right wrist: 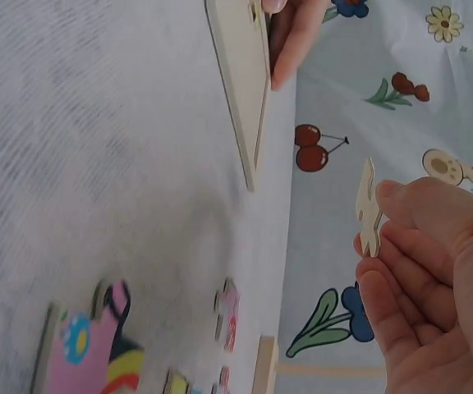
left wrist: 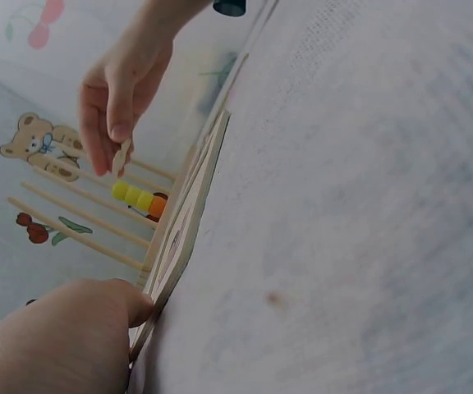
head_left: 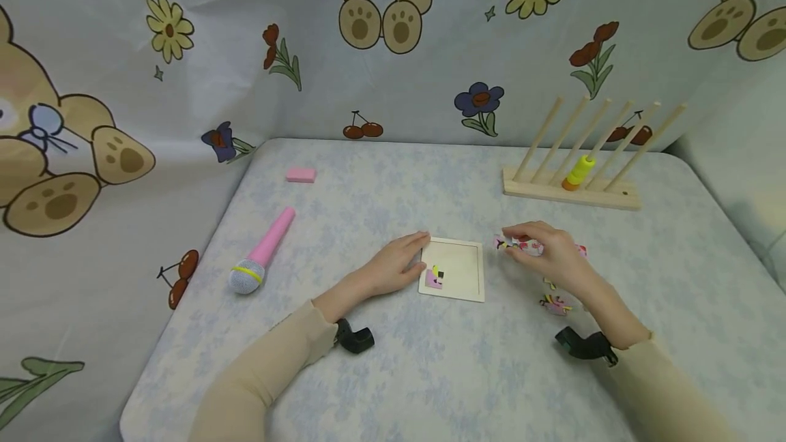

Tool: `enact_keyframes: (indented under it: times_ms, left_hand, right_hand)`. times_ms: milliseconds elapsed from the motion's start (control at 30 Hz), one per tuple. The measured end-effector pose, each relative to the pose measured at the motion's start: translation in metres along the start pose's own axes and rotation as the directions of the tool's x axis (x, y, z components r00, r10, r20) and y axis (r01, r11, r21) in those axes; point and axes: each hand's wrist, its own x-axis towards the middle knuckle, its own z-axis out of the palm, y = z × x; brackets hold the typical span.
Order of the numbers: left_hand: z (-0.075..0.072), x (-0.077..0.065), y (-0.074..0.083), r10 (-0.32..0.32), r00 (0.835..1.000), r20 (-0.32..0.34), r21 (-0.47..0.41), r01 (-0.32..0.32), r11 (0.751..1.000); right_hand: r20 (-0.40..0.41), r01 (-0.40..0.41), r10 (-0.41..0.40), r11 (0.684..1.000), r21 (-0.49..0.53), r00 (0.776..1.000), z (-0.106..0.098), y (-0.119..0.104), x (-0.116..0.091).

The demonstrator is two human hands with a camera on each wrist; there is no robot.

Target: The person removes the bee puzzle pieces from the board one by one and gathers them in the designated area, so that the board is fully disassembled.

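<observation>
My left hand (head_left: 394, 264) rests at the left edge of a shallow square wooden puzzle tray (head_left: 452, 299), its fingers lying along the rim. A pink puzzle piece (head_left: 434, 281) with yellow and black print lies in the tray's lower left part. To the right of the tray, my right hand (head_left: 555, 258) pinches a thin wooden puzzle piece (right wrist: 368, 209) between thumb and fingertips, raised over the table; its bare wood side shows in the right wrist view. Below that hand lie loose printed pieces, among them a pink one (head_left: 556, 304).
A wooden peg rack (head_left: 571, 195) with yellow and orange beads (head_left: 579, 170) on one peg stands at the back right. On the left lie a pink toy microphone (head_left: 264, 251) and a pink block (head_left: 301, 175). A printed cloth hangs behind the table.
</observation>
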Motion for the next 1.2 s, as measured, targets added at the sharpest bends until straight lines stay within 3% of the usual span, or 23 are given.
enact_keyframes:
  times_ms: [200, 567, 967, 1067, 1200]
  left_hand:
    - [-0.001, -0.003, -0.001, -0.011, 1.0, 0.009, -0.007, 0.011, 1.0]
    - [-0.005, 0.001, -0.001, -0.007, 1.0, 0.016, -0.019, 0.007, 1.0]
    - [-0.005, 0.002, 0.002, -0.007, 1.0, 0.025, -0.034, 0.008, 0.999]
    - [-0.005, 0.002, 0.002, -0.008, 1.0, 0.022, -0.036, 0.008, 0.999]
    - [-0.004, 0.002, 0.001, -0.006, 1.0, 0.019, -0.03, 0.006, 1.0]
  right_hand:
    - [-0.004, -0.007, 0.007, 1.0, -0.007, 1.0, -0.009, 0.009, -0.02]
    - [0.057, -0.108, 0.111, 0.993, -0.046, 0.992, -0.008, 0.02, -0.044]
    - [0.074, 0.096, -0.086, 0.986, -0.14, 0.994, 0.0, 0.032, -0.048]
    - [0.076, 0.062, -0.053, 0.99, -0.127, 0.996, -0.003, 0.025, -0.043]
    - [0.067, -0.042, 0.046, 0.997, -0.061, 0.997, -0.009, 0.003, -0.031]
